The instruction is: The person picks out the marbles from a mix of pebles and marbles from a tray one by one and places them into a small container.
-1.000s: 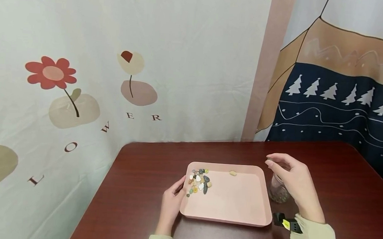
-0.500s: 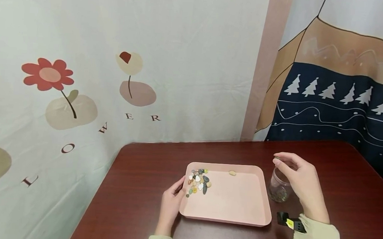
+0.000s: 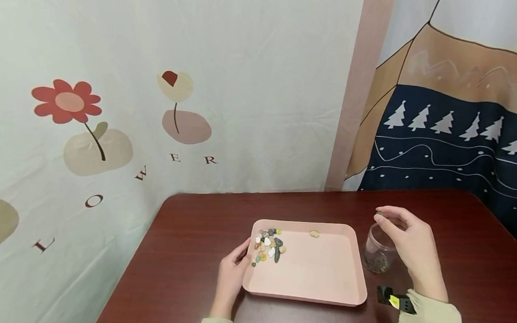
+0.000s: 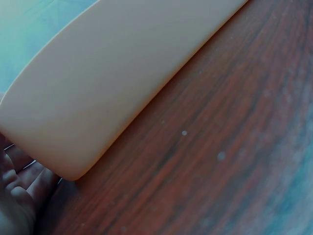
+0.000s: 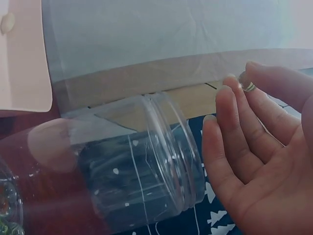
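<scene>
Between the thumb and index fingertip of my right hand (image 3: 409, 242) I pinch a small clear glass marble (image 5: 247, 82) with a yellow-green streak. These fingertips are above the open mouth of a transparent jar (image 3: 374, 246), which stands upright right of the tray. Small greenish glassy pieces (image 5: 7, 220) lie at its bottom. My left hand (image 3: 231, 278) grips the left side of a pink tray (image 3: 313, 278); in the left wrist view its fingers (image 4: 32, 174) curl at the tray's corner. Mixed pebbles (image 3: 271, 251) cluster along the tray's left side.
One beige pebble (image 3: 314, 233) lies alone near the tray's far wall. The dark red-brown table (image 3: 206, 222) reaches back to a printed curtain (image 3: 263, 83). The jar stands close to the tray's right wall.
My right hand has moved rightward with the marble, from near the tray's far right corner to above the jar's mouth. My left hand and the tray stay in place.
</scene>
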Available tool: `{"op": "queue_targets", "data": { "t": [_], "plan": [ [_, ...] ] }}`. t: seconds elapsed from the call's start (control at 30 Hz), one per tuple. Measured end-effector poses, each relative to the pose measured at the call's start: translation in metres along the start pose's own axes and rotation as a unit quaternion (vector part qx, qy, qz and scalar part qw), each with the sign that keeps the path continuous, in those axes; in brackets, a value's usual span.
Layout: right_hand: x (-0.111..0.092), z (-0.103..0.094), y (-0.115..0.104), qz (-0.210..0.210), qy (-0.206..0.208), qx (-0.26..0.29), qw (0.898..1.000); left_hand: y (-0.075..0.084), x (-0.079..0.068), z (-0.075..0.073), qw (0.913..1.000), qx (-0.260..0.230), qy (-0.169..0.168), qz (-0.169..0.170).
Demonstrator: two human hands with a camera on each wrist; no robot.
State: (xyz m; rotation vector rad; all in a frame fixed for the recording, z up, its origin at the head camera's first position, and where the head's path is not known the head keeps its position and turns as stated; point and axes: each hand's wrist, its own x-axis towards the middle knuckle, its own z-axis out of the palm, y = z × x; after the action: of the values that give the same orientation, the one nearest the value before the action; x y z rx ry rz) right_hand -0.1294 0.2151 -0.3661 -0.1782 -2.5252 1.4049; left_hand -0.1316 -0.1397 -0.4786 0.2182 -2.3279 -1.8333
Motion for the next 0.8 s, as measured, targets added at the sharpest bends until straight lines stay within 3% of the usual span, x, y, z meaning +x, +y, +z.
{"op": "queue_targets", "data": {
  "t": [0.13, 0.4, 0.8],
  "plan": [
    [0.0, -0.001, 0.002, 0.002, 0.0, 0.002, 1.0, 0.011, -0.005, -0.001, 1.0, 0.006, 0.002, 0.002],
    [0.001, -0.002, 0.005, 0.004, 0.014, 0.0, 1.0, -0.012, 0.003, 0.001, 1.0, 0.004, 0.005, 0.005],
    [0.005, -0.002, 0.011, 0.01, 0.047, -0.013, 0.999, -0.013, 0.004, 0.003, 0.9999, 0.005, 0.01, 0.005]
  ]
}}
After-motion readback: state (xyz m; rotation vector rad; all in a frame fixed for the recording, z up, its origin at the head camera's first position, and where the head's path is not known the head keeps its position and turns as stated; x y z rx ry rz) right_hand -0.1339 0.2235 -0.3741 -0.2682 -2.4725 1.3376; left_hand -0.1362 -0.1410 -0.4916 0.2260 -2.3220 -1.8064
